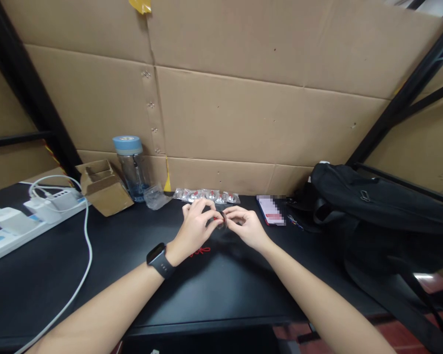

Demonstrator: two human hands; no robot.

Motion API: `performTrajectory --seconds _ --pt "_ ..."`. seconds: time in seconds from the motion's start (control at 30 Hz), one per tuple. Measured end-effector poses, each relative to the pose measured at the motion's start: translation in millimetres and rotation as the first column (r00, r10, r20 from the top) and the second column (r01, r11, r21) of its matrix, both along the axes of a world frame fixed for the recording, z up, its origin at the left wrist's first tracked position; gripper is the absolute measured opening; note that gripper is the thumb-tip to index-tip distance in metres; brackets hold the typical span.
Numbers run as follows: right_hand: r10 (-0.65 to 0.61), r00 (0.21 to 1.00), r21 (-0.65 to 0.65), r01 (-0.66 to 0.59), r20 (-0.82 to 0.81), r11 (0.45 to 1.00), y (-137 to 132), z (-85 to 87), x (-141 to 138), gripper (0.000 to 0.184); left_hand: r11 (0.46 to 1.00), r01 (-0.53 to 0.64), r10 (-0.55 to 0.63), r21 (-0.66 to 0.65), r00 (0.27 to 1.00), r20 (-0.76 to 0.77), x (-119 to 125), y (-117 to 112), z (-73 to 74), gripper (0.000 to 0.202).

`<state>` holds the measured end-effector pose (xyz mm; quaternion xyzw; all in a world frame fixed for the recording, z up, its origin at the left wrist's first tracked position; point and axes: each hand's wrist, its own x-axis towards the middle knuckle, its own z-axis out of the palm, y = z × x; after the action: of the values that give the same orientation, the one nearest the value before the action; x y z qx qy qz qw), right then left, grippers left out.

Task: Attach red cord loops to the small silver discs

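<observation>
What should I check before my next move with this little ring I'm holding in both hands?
1. Grip on the small ring: ok, left hand and right hand pinch it.
2. Ring over the black desk, not past its edge: ok.
3. Row of packets just behind the hands: ok.
4. Gap between phone and right hand: ok.
5. Gap between white cable and left hand: ok.
6. Ring's facing: cannot tell, too small.

A makeshift packing workstation: black desk (214,290) walled by cardboard sheets (243,113) (stapled together), beside metal racking (402,98).

Dim, soft overhead light; edges distorted, slightly blurred.
</observation>
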<state>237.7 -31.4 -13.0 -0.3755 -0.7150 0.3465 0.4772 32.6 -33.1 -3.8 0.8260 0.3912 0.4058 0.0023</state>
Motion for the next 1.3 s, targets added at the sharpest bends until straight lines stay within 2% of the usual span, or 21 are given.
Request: performTrajectory --seconds 0.23,0.37,0.43,0.63,0.83,0.97,1.07,1.17,1.23,1.3 --pt "-0.002 0.976 0.065 -0.013 0.217 0.998 -0.4 3.9 4.1 0.011 0.999 0.022 -0.022 -0.046 1.000 -0.004 -0.1 -0.9 2.0 0.017" --pt "-0.066 0.904 0.259 -0.051 0.423 0.964 -5.1 12.2 9.0 0.005 0.987 0.037 -0.030 -0.159 0.999 0.044 -3.6 2.0 5.7 0.028" --pt "-0.073 0.867 0.316 -0.100 0.492 0.944 -7.7 16.6 11.4 0.007 0.971 0.090 -0.090 -0.222 0.996 0.011 -6.2 5.2 4.6 0.032" --pt "-0.062 0.844 0.325 -0.137 0.532 0.936 -9.3 20.2 15.4 0.009 0.925 0.211 -0.274 -0.316 0.946 -0.173 -7.2 9.0 -7.6 0.025" --pt "-0.093 0.832 0.331 -0.113 0.547 0.937 -6.6 22.9 23.2 0.009 0.926 0.230 -0.306 -0.301 0.921 -0.240 -9.4 12.0 -10.7 0.025" --pt "-0.036 0.794 0.244 -0.143 0.607 0.959 -8.1 27.0 29.5 0.008 0.939 0.218 -0.290 -0.266 0.917 -0.274 -33.2 27.8 -3.7 0.021" --pt "0.022 0.762 0.180 -0.180 0.647 0.967 -8.4 28.4 31.4 0.008 0.931 0.203 -0.306 -0.305 0.888 -0.342 -55.3 40.5 -0.4 0.010" --pt "0.060 0.747 0.158 -0.218 0.662 0.963 -5.0 28.5 34.6 0.009 0.908 0.205 -0.341 -0.365 0.867 -0.363 -66.7 47.6 -1.9 0.008" --pt "0.023 0.749 0.176 -0.186 0.663 0.967 -0.1 26.7 40.7 0.015 0.887 0.230 -0.377 -0.400 0.861 -0.342 -67.3 49.1 -4.3 0.012" --pt "-0.094 0.739 0.222 -0.077 0.668 0.972 6.9 22.0 50.4 0.026 0.875 0.232 -0.389 -0.426 0.860 -0.331 -64.8 48.7 -6.2 0.017"
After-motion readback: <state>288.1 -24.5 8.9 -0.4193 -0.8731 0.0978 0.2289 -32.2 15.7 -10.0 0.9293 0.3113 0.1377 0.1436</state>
